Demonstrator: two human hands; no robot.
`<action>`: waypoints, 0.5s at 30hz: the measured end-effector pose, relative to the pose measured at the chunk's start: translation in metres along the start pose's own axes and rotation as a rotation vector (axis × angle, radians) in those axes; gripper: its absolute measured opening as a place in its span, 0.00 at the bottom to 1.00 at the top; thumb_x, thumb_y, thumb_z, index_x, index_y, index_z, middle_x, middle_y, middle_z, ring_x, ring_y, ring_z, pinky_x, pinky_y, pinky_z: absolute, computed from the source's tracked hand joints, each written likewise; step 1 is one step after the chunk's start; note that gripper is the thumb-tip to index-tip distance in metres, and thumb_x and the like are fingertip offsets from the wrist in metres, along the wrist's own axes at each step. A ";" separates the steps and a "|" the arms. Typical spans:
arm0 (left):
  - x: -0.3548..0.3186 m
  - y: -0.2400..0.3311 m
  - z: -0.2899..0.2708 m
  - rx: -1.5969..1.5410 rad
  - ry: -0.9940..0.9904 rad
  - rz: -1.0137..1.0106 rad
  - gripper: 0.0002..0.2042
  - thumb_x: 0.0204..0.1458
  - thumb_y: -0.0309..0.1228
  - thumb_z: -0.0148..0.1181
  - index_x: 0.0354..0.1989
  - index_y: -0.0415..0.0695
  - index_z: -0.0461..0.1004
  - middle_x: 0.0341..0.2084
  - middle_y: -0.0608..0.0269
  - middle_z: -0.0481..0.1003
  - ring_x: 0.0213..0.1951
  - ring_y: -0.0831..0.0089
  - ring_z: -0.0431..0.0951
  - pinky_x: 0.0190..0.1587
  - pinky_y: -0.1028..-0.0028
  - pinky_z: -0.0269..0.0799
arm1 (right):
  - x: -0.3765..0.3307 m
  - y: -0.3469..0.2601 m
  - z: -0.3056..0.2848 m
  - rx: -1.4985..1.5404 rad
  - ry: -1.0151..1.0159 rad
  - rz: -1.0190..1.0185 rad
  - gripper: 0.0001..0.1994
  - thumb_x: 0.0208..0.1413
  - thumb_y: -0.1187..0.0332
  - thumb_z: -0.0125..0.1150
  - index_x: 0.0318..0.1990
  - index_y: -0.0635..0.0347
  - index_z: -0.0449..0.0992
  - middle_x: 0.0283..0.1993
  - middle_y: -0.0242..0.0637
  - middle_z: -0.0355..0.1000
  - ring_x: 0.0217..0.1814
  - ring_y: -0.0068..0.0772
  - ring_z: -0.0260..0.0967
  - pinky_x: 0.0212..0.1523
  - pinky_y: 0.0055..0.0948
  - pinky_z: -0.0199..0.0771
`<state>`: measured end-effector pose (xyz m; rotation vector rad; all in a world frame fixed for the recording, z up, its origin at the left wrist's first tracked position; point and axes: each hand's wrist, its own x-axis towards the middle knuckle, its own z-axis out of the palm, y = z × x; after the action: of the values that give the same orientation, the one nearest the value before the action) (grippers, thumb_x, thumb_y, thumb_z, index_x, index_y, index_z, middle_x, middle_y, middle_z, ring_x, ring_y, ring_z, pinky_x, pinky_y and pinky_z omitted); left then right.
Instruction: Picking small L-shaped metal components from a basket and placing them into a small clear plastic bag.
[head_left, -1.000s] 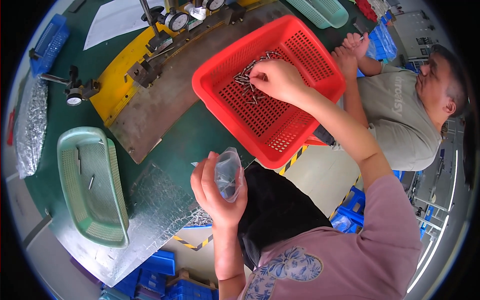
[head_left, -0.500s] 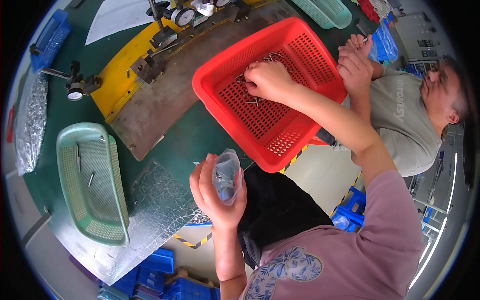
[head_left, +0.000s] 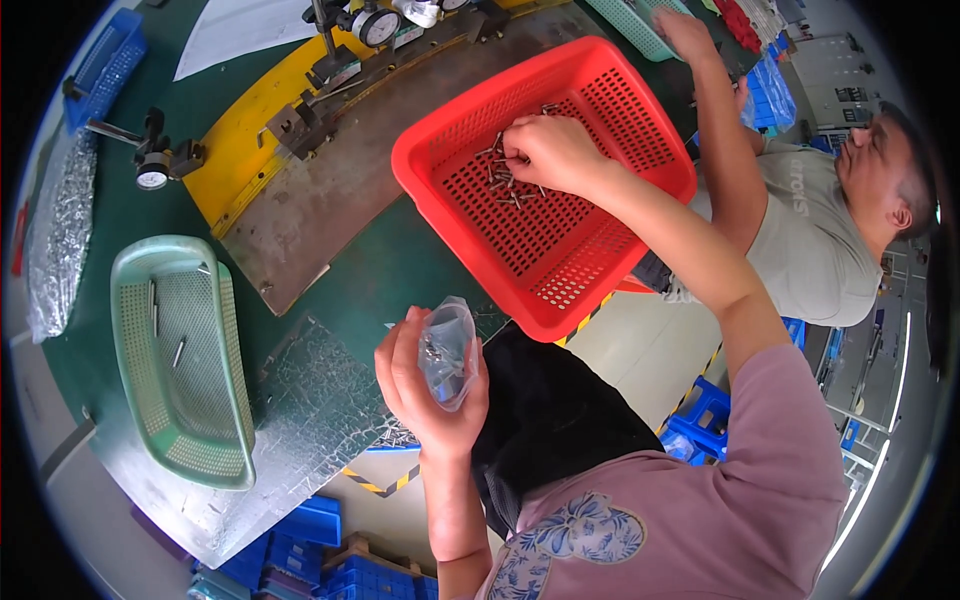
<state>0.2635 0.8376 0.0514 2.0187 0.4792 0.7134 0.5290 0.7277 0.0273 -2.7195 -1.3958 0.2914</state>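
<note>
My left hand (head_left: 425,390) is wrapped round a small clear plastic bag (head_left: 452,345), mouth open, with a few small shiny metal pieces inside. Over the floor of a red perforated plastic basket (head_left: 545,230), my right hand (head_left: 552,152) has its fingers pinched together among thin metal pins (head_left: 510,190). Loose pins lie heaped in the basket beside and below those fingertips. How many pins the right fingers hold is hidden by the hand itself.
Left on the green table stands a pale green basket (head_left: 235,400) with a few metal rods. Dial gauges (head_left: 378,27) on stands line a yellow-edged metal plate (head_left: 330,215). A co-worker's hand (head_left: 683,35) is at another green basket (head_left: 640,30), right beside the red one.
My right hand has shifted slightly to the right, showing more pins below it. The co-worker's hand has moved from near the red basket's edge up to the far green basket.
</note>
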 end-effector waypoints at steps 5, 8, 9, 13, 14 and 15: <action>0.001 0.001 0.004 -0.037 0.012 -0.006 0.28 0.37 0.21 0.66 0.51 0.36 0.64 0.42 0.49 0.70 0.41 0.56 0.72 0.44 0.64 0.70 | 0.003 -0.001 0.005 -0.051 0.004 -0.042 0.04 0.38 0.68 0.60 0.22 0.57 0.75 0.28 0.38 0.73 0.34 0.45 0.72 0.31 0.44 0.72; 0.003 0.004 0.001 -0.032 0.009 0.005 0.29 0.37 0.20 0.66 0.52 0.36 0.64 0.42 0.49 0.70 0.40 0.56 0.72 0.43 0.64 0.70 | 0.001 -0.005 -0.004 0.018 -0.048 0.033 0.05 0.40 0.69 0.62 0.25 0.60 0.77 0.27 0.40 0.74 0.31 0.41 0.73 0.31 0.39 0.73; 0.003 0.003 -0.001 -0.012 0.011 0.006 0.29 0.37 0.20 0.66 0.52 0.37 0.64 0.41 0.49 0.70 0.40 0.56 0.73 0.43 0.65 0.70 | 0.000 -0.013 -0.009 0.021 -0.047 0.020 0.05 0.40 0.69 0.62 0.25 0.60 0.77 0.27 0.40 0.74 0.31 0.41 0.73 0.31 0.39 0.73; 0.006 0.000 -0.006 0.005 0.032 -0.025 0.30 0.36 0.20 0.66 0.52 0.37 0.64 0.40 0.49 0.71 0.39 0.57 0.73 0.43 0.65 0.70 | -0.037 -0.068 -0.065 1.212 -0.338 0.248 0.06 0.47 0.73 0.66 0.28 0.66 0.75 0.25 0.30 0.72 0.27 0.16 0.69 0.28 0.17 0.68; 0.008 0.002 -0.006 -0.022 0.051 -0.016 0.30 0.36 0.21 0.66 0.53 0.37 0.64 0.40 0.49 0.71 0.39 0.57 0.73 0.43 0.65 0.70 | -0.044 -0.083 -0.082 1.251 -0.396 0.202 0.06 0.47 0.73 0.66 0.29 0.66 0.76 0.25 0.31 0.73 0.26 0.16 0.70 0.27 0.17 0.68; 0.011 0.004 -0.003 -0.055 0.069 0.000 0.30 0.36 0.21 0.66 0.53 0.37 0.64 0.40 0.49 0.71 0.39 0.57 0.73 0.42 0.65 0.70 | -0.050 -0.091 -0.093 1.285 -0.446 0.159 0.06 0.47 0.73 0.65 0.29 0.66 0.76 0.25 0.31 0.73 0.26 0.16 0.70 0.26 0.16 0.68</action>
<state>0.2700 0.8443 0.0596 1.9477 0.4949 0.7902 0.4463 0.7427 0.1386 -1.6758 -0.5879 1.3038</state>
